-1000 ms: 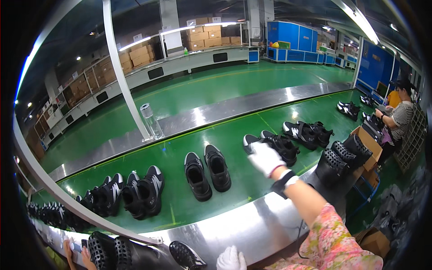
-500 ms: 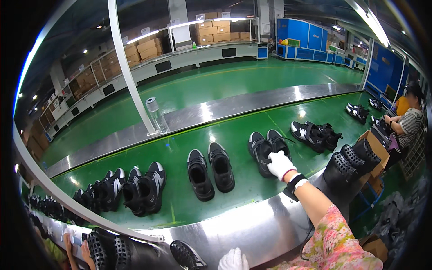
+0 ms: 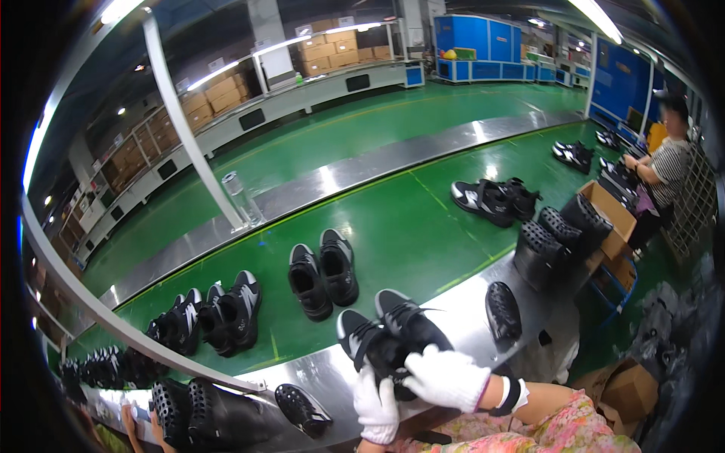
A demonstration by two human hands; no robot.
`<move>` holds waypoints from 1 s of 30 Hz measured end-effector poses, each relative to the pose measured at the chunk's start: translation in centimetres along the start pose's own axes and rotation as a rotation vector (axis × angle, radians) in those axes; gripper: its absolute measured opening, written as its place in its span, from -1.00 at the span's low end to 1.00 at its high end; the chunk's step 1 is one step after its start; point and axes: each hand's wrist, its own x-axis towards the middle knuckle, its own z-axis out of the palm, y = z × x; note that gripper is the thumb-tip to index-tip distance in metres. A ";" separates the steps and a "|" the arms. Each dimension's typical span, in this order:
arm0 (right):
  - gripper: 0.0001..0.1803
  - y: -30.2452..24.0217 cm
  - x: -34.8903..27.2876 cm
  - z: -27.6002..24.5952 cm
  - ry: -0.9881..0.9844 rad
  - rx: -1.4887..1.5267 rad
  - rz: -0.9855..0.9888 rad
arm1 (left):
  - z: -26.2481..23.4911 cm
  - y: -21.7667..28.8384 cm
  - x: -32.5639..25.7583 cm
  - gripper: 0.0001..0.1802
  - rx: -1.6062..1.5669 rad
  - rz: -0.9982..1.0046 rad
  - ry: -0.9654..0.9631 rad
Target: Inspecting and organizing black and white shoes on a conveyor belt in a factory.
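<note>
A pair of black sneakers with silver-grey toes (image 3: 393, 326) sits at the near metal edge of the line, heels toward me. My left hand (image 3: 376, 406), in a white knit glove, is closed at the heel of the left shoe. The gloved right hand (image 3: 447, 377) grips the heel and collar of the other shoe; its fingertips are partly hidden. Just beyond stands another pair of black sneakers (image 3: 323, 273) on the green belt (image 3: 411, 249). Dark sole-shaped pieces with holes lie on either side of my hands, one at the left (image 3: 300, 408) and one at the right (image 3: 503, 311).
More sneaker pairs stand along the belt, at left (image 3: 232, 313) and right (image 3: 495, 201). Black stacks with holed tops (image 3: 540, 253) stand by an open carton (image 3: 608, 211). A white post (image 3: 189, 113) rises beyond the belt, near a clear cylinder (image 3: 240, 198). A co-worker (image 3: 664, 162) stands at far right.
My right hand has brought the sneaker pair from the belt toward me onto the metal edge. My left hand has come up to the shoes. The view has shifted to the right.
</note>
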 end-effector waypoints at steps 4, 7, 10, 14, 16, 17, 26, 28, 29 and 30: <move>-0.68 1.4 -2.3 0.4 0.086 0.172 -0.118 | 0.3 0.6 1.8 -0.51 -0.143 -0.262 -0.101; -0.79 6.7 -3.7 -2.7 0.338 -0.181 -0.273 | -0.2 0.5 1.5 -0.63 -0.064 -0.132 -0.009; -0.79 14.2 -6.0 -4.5 0.545 -0.263 0.010 | -1.4 1.3 1.0 -0.80 -0.042 -0.057 0.160; -0.63 18.1 -7.8 -4.2 0.506 -0.070 0.279 | -2.9 5.2 2.2 -0.83 -0.004 0.283 0.092; -0.50 18.7 -7.9 -3.3 0.426 -0.124 0.227 | -2.3 8.4 3.7 -0.77 0.059 0.433 -0.001; -0.49 18.7 -7.7 -3.0 0.400 -0.142 0.234 | -1.5 8.9 4.0 -0.75 0.047 0.455 -0.046; -0.72 17.5 -4.7 -2.3 0.159 -0.266 0.244 | 0.7 8.5 4.4 -0.78 0.259 0.444 -0.218; -0.70 17.8 -4.5 -1.9 0.157 -0.302 0.259 | 0.8 8.8 4.4 -0.81 0.296 0.405 -0.276; -0.74 17.9 -4.7 -1.8 0.177 -0.331 0.244 | 0.9 8.9 4.3 -0.81 0.295 0.404 -0.272; -0.74 17.9 -4.7 -2.1 0.178 -0.333 0.237 | 1.0 8.9 4.3 -0.82 0.289 0.419 -0.256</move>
